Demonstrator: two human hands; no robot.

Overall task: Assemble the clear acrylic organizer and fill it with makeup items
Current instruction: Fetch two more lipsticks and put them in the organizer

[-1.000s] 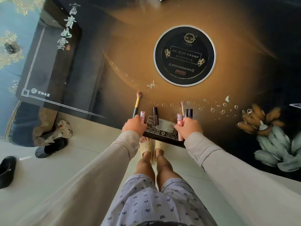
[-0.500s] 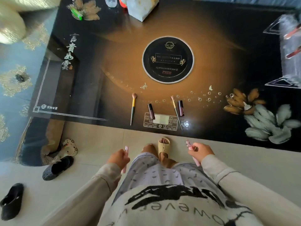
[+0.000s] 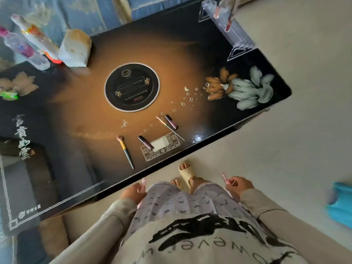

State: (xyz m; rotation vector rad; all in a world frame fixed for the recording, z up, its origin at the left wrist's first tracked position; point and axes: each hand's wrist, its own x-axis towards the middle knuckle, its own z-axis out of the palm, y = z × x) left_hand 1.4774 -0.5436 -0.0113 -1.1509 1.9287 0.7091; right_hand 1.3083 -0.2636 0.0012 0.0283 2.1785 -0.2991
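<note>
Two pink tubes off the table (image 3: 76,111), one in each of the hands. Left hand (image 3: 133,193) curled round a pink tube (image 3: 143,184) beside the hip; right hand (image 3: 240,185) gripping a second pink tube (image 3: 225,179) out to the side. Both hands over the floor, well apart.

Near the table's front edge:
- a green-handled brush (image 3: 125,150)
- a dark tube (image 3: 145,141), its end over the printed control panel (image 3: 161,147)
- a thin brush (image 3: 168,127), with a second dark tube (image 3: 171,121) just beside it

At the far right corner, well away from both hands, the clear acrylic organizer (image 3: 234,31), with reddish items inside, too blurred to name.
</note>
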